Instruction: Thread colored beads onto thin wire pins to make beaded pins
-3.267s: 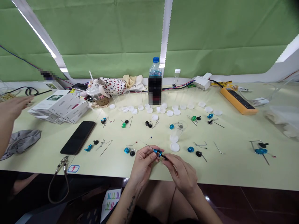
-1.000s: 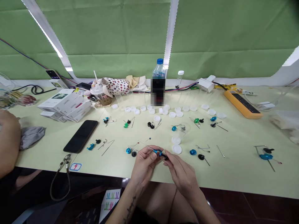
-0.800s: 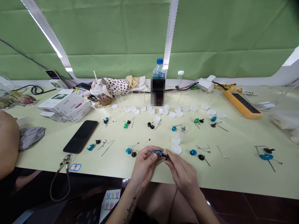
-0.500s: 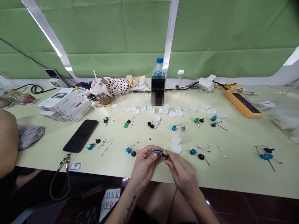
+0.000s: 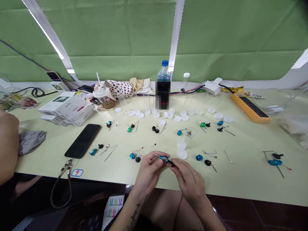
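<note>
My left hand [image 5: 149,173] is closed in a pinch around a small shiny blue part [image 5: 164,158]. A thin metal rod [image 5: 155,154] sticks out of that part toward the upper left. My right hand [image 5: 191,178] pinches a black piece [image 5: 170,163] at the blue part's right end. Whether the two pieces are joined cannot be made out. Just left of my hands lie a blue round part [image 5: 132,156], a black disc-shaped part [image 5: 138,159] and bent wires with small beads. White caps [image 5: 182,154] and a clear tube [image 5: 190,135] are beyond my right hand.
Similar sets of coloured parts, black pieces [image 5: 207,162] and bent wires spread across the table. A row of white caps, clear tubes and a bottle [image 5: 163,85] stands behind. A phone [image 5: 83,140] and white boxes [image 5: 64,107] are left, an orange power strip [image 5: 250,107] right. Another person's arm [image 5: 8,144] rests far left.
Both hands have shifted very slightly down and right, together with the whole scene. Their hold on the blue part and the black piece looks the same.
</note>
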Demonstrator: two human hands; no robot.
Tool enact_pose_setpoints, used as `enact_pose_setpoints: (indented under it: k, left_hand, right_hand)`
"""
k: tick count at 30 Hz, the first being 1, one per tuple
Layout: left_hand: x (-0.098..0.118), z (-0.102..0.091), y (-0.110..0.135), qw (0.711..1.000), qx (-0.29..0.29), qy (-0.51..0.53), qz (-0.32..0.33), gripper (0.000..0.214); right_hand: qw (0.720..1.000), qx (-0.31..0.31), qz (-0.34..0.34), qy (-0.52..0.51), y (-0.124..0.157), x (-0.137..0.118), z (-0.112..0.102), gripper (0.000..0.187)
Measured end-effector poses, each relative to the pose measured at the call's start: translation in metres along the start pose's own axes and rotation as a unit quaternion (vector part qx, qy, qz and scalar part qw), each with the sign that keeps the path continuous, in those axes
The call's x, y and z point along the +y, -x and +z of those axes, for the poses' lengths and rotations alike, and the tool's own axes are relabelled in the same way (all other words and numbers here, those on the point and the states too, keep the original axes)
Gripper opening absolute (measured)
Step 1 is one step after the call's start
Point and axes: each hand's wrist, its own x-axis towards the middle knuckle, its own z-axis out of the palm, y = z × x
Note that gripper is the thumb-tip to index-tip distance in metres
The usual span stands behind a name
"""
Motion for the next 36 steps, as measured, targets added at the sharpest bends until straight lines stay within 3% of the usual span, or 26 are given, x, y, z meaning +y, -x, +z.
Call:
enact_pose_setpoints:
  k: [8, 17, 24, 30, 36]
  left_hand:
    - [0.001, 0.001, 0.001, 1.000, 0.004, -0.004, -0.003, 0.014]
    - [0.002, 0.002, 0.000, 0.999, 0.023, 0.026, -0.012, 0.017]
    - [0.002, 0.001, 0.002, 1.000, 0.014, 0.016, -0.011, 0.018]
    - [0.001, 0.000, 0.001, 1.000, 0.014, 0.013, -0.010, 0.017]
    - [0.002, 0.001, 0.001, 0.999, 0.036, 0.013, 0.004, 0.017]
  right_hand:
    - [1.000, 0.006, -0.004, 0.018, -0.006, -0.003, -0.002, 0.013]
    - [0.999, -0.033, -0.024, 0.001, -0.004, -0.003, -0.002, 0.025]
    - [1.000, -0.021, -0.019, 0.010, -0.007, -0.001, -0.002, 0.021]
    - [0.998, -0.051, -0.020, -0.017, -0.013, -0.001, -0.004, 0.019]
    - [0.999, -0.038, -0.030, 0.026, -0.010, -0.002, -0.002, 0.028]
